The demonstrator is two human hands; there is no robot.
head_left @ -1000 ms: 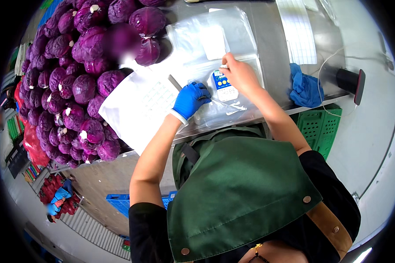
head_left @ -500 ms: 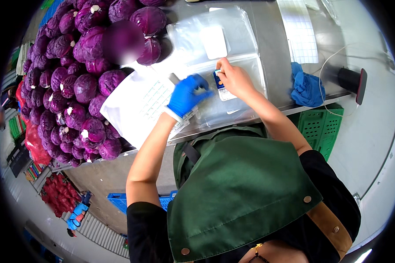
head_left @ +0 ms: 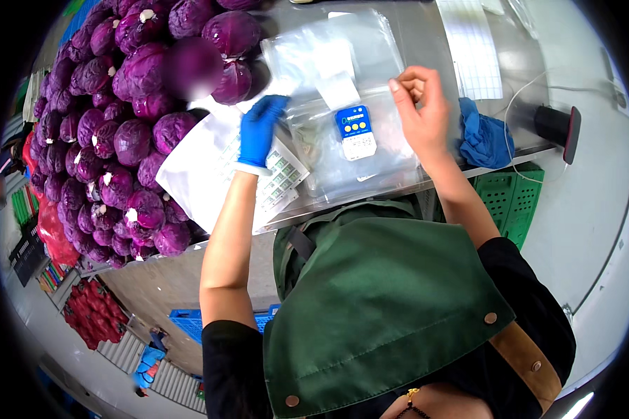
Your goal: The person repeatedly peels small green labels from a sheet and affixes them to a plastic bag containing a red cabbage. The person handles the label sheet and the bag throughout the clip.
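My left hand (head_left: 260, 133), in a blue glove with a white band at the wrist, hovers over sheets of small printed labels (head_left: 281, 171). Its fingers stretch up and right toward the corner of a clear plastic bag (head_left: 325, 167); no hold is visible. A blue and white label (head_left: 356, 131) with yellow dots lies flat on the bag. Beside the bag's upper right corner, my bare right hand (head_left: 424, 105) has its thumb apart from loosely curled fingers. I see nothing between them. More clear bags (head_left: 376, 45) lie beyond.
Red cabbages (head_left: 129, 140) are piled high on the left. White paper (head_left: 196, 167) lies beside them. A crumpled blue cloth (head_left: 487, 136) and a black device (head_left: 559, 129) with a cable are at the right, above a green crate (head_left: 514, 199). Another person (head_left: 147, 363) is far lower left.
My right hand has left the label and moved up and right. My left hand has shifted left and up, off the bag's middle. The label now shows uncovered on the bag.
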